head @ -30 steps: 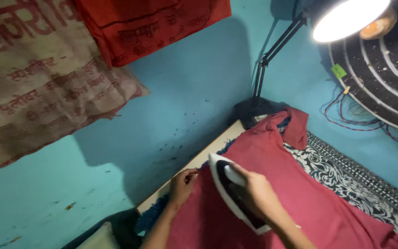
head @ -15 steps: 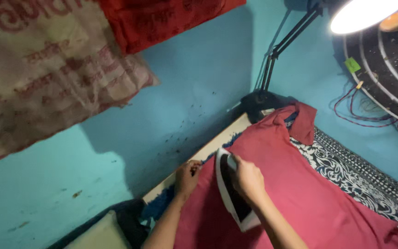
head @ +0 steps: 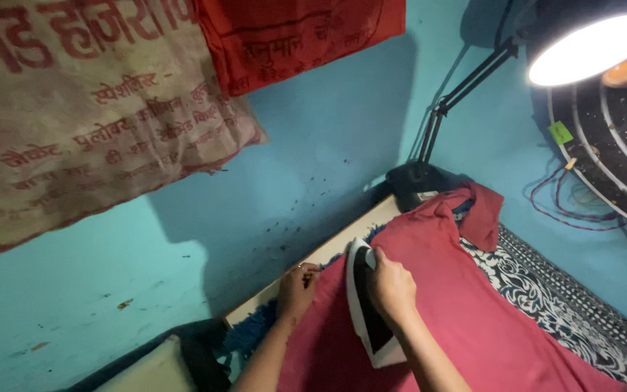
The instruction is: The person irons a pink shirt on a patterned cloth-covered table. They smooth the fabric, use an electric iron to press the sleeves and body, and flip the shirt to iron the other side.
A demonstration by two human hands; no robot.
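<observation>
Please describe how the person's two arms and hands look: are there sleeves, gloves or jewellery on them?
Both forearms are bare, with no sleeves in view and no gloves. The left hand appears to wear a small ring on one finger. The right hand shows no ring or watch that I can make out. No bracelets or markings are visible on either arm.
</observation>
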